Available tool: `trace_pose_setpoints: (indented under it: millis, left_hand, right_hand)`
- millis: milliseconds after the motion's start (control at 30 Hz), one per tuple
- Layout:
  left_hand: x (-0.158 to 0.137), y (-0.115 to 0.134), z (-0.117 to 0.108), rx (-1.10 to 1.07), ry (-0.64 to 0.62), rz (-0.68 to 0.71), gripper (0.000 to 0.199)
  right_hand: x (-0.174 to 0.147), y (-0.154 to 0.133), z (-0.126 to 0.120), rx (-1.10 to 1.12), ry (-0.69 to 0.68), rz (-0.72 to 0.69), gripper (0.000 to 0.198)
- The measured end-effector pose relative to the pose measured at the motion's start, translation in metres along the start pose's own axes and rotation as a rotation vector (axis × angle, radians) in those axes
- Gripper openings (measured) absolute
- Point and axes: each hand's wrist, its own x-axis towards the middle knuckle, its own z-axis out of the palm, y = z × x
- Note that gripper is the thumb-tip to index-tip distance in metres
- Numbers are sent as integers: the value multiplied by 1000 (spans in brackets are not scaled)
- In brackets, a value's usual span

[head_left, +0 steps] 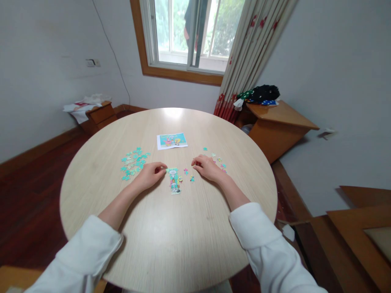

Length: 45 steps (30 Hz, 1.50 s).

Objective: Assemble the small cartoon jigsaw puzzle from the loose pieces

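Observation:
A partly joined jigsaw puzzle (174,181) with a cartoon figure lies on the table in front of me. My left hand (151,175) is at its upper left, thumb and forefinger pinched at a small green puzzle piece (168,171) on its edge. To the right, my right hand (207,167) rests low over the table, its fingers bent together; what is between the fingertips is too small to make out. Between the hands lie a pink-and-blue puzzle piece (186,171), another loose piece (192,178) and a yellow one (180,179) against the joined part.
Several loose turquoise pieces (132,162) are spread left of my left hand. More pieces (219,160) lie beyond my right hand. A printed reference picture (172,141) lies farther back on the round table (159,244). Clothes (262,94) sit on a wooden cabinet (284,116) at the right.

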Motion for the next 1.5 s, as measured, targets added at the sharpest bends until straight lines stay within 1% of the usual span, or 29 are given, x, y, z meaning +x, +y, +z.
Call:
trace_pose_setpoints:
  millis: [100,233,333,467,567,733,933,1033,1167,1267,1400,1500]
  left_hand:
    - [0,-1,0,2,-1,1,29]
    - [0,-1,0,-6,4,7,28]
    - [0,-1,0,-7,0,3,28]
    - [0,-1,0,-7,-5,9,28]
    - [-1,0,0,-6,-5,11,28]
    - [-1,3,-1,-1,0,2,27]
    - [0,3,1,-10,37,8,25]
    - [-1,6,1,-22,43,47,24]
    - [-4,13,3,-27,-45,181,24]
    - [-7,17,6,20,-92,267,24]
    - [-10,18,8,110,-145,316,26]
    - [-11,18,8,152,-194,348,27]
  right_hand:
    - [0,0,0,6,14,34,9]
    - [0,4,-1,63,22,44,14]
    - [0,8,-1,67,14,60,15]
    - [-1,10,0,62,8,41,19]
    - [-1,8,0,59,13,31,18]
    - [2,5,1,24,37,95,14]
    - [4,2,0,14,6,121,8]
    - [4,1,-1,12,-27,122,7]
    - [6,5,2,-4,-45,117,6]
    - [6,9,4,-9,-35,88,7]
    - [5,6,3,8,-30,57,10]
    - [4,1,0,23,-22,79,10]
